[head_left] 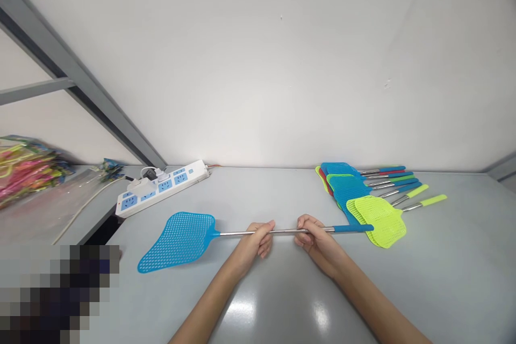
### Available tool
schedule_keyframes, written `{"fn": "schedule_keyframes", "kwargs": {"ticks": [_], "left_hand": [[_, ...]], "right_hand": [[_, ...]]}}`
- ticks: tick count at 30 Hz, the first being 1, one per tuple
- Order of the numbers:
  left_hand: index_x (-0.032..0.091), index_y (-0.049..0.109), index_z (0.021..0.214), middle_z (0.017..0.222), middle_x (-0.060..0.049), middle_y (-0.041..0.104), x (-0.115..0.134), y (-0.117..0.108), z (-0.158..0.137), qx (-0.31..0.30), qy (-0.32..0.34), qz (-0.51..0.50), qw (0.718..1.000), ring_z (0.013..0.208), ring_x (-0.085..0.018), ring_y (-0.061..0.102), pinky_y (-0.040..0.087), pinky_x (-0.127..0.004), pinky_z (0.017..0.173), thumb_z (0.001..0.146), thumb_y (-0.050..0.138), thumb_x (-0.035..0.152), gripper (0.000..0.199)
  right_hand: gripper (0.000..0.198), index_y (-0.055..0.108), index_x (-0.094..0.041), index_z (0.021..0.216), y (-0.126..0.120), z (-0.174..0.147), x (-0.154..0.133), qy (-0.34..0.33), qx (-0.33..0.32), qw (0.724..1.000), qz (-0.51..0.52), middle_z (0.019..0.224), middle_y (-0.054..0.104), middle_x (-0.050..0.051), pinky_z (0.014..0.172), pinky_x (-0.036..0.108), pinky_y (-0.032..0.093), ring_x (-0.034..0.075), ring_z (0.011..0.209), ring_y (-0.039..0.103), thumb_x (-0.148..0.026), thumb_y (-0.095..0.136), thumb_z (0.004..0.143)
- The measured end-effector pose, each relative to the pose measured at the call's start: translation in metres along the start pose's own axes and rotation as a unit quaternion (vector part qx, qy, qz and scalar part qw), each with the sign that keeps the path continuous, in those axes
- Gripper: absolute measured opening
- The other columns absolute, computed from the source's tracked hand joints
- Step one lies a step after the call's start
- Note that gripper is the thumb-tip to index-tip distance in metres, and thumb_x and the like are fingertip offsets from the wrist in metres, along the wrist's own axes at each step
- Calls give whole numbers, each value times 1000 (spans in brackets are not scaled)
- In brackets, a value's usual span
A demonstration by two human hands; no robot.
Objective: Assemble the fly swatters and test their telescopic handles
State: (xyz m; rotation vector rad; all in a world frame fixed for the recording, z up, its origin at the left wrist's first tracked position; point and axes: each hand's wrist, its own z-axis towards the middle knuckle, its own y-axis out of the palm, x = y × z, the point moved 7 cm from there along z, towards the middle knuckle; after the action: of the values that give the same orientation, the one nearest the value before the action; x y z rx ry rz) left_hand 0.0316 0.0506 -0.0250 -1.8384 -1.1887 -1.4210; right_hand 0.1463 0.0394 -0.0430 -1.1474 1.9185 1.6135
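A blue fly swatter [183, 242] with a thin metal shaft lies level across the space in front of me, its perforated head to the left and its blue grip to the right. My left hand [260, 239] is closed around the shaft on the side nearer the head. Farther along, my right hand [314, 234] closes on the shaft just before the grip. Bare metal shows between the two hands. The grip's end overlaps a pile of yellow-green, blue and red fly swatters [379, 215] on the right, most of their handles pointing right.
On the grey table [278, 301], a white power strip [161, 188] with plugs in it stands at the back left. Plastic bags with colourful contents [32, 172] lie beyond it at far left, near a metal frame [80, 75]. A white wall [282, 75] rises behind.
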Motion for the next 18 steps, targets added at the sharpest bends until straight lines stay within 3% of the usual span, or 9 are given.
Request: {"fn": "schedule_keyframes", "kwargs": {"ticks": [9,18], "left_hand": [[17,35,47,40,5,35,5,12,-1,-4,39,80,996,40,-7,32,27,-21,46,76,36,45,40],[15,42,47,49,0,48,2,26,-2,-49,58,31,997,49,-9,44,35,-22,55,78,34,43,43]], "right_hand": [[6,51,-18,65,12,-5,9,25,-27,999,7,44,28,-7,52,22,26,7,45,25,-22,50,70],[12,49,-19,63,38,-12,13,17,-81,996,25,44,33,-6,58,26,33,10,46,42,-22,46,74]]}}
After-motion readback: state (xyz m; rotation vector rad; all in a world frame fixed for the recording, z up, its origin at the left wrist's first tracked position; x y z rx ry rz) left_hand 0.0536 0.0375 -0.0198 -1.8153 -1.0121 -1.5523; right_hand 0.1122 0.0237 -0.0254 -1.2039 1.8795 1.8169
